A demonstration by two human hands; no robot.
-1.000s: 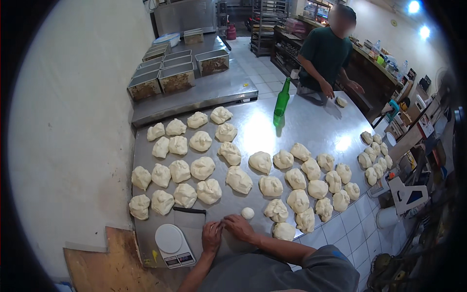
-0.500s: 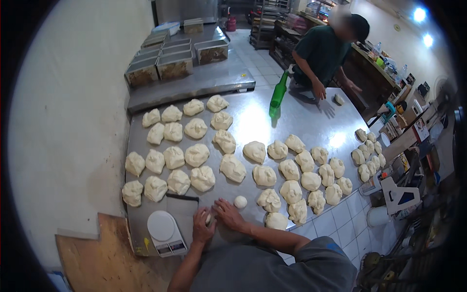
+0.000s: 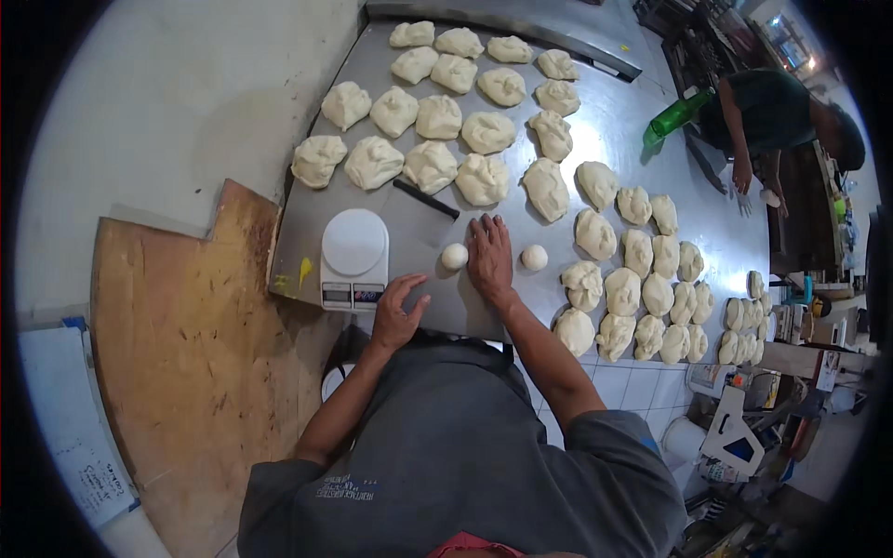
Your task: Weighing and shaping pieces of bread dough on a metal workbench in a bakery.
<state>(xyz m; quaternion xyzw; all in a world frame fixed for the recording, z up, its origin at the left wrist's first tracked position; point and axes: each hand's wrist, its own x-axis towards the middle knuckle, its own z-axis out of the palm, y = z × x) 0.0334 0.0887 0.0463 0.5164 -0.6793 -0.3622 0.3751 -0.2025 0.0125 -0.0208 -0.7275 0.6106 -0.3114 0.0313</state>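
My right hand (image 3: pixel 489 260) lies flat on the steel table, fingers stretched out. A small smooth dough ball (image 3: pixel 454 257) sits just left of it, and another smooth dough ball (image 3: pixel 534 258) just right. My left hand (image 3: pixel 400 312) hovers at the near table edge, fingers apart and slightly curved, holding nothing. Beside it stands a white kitchen scale (image 3: pixel 354 244) with a bare round plate. Beyond my hands rests a black bar (image 3: pixel 426 199), possibly a bench scraper's grip. Rough dough lumps (image 3: pixel 483 179) lie in rows past it.
More dough lumps (image 3: pixel 622 291) cover the right part of the steel table (image 3: pixel 409 237). A green bottle (image 3: pixel 677 116) lies at the far right, near a co-worker (image 3: pixel 767 112) who reaches over the table. A wooden board (image 3: pixel 186 372) lies at the left by the wall.
My left hand has come off a dough ball and drawn back toward the table edge. That ball now sits beside my right hand, which has flattened. The view has tipped down and turned.
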